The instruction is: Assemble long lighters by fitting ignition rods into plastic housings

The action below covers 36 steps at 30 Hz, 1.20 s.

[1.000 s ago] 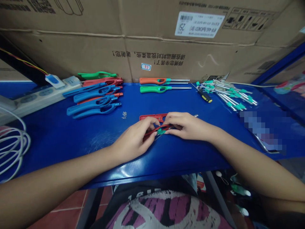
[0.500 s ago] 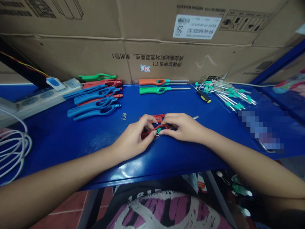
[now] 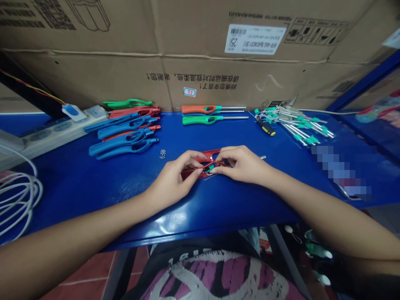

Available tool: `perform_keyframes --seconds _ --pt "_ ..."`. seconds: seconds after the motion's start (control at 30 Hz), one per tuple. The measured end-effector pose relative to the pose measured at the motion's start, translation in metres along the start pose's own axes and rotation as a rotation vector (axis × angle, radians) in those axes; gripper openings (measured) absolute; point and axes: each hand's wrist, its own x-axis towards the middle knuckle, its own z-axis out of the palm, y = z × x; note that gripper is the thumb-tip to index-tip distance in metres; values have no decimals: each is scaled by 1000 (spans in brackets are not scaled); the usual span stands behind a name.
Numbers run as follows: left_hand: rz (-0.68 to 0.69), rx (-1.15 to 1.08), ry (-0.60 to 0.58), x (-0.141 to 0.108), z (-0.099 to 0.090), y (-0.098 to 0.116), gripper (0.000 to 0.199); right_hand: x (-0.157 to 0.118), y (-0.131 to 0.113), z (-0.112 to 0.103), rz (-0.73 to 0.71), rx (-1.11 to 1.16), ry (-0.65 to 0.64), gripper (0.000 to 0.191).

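My left hand (image 3: 175,174) pinches the left part of a red lighter handle shell (image 3: 203,175). At its other end, my right hand (image 3: 245,166) has thumb and fingers closed on the shell, beside a small green trigger piece (image 3: 210,168) with a thin white wire. Just behind lies a second red shell half (image 3: 204,157), partly covered by my fingers. The tip of a metal tube (image 3: 263,157) shows past my right hand. A little pile of screws (image 3: 163,154) lies to the left of my left hand.
Blue lighter handles (image 3: 126,143) and red and green ones are stacked at left, beside a power strip (image 3: 59,129). Orange (image 3: 196,109) and green (image 3: 200,120) lighters lie at the back. Right of them are a screwdriver (image 3: 267,127) and several metal tubes with green parts (image 3: 301,121).
My left hand has shifted slightly left, its thumb moving off the green piece. The red shell and green trigger piece show more openly between my hands.
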Motion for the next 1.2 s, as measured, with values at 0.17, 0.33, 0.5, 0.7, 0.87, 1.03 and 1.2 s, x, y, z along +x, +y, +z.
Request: perform_keyframes --seconds 0.17,0.33,0.5,0.7,0.87,1.03,1.2 --pt "-12 3 11 -1 0 1 18 0 0 0 -28 17 3 24" --pt "13 33 -15 -1 1 5 17 2 2 -2 -57 69 -39 22" --pt "12 63 -24 0 2 4 21 3 2 2 12 84 -36 25" --pt "185 305 -84 -1 -2 6 24 -1 -3 -6 202 153 -97 26" --pt "293 455 -146 -5 -2 5 33 -2 -4 -11 272 54 -106 29" --pt "323 491 -141 -8 -2 3 31 -1 1 -12 231 119 -107 32" --pt "339 492 -147 -6 -3 3 28 -3 6 -18 146 155 -198 29"
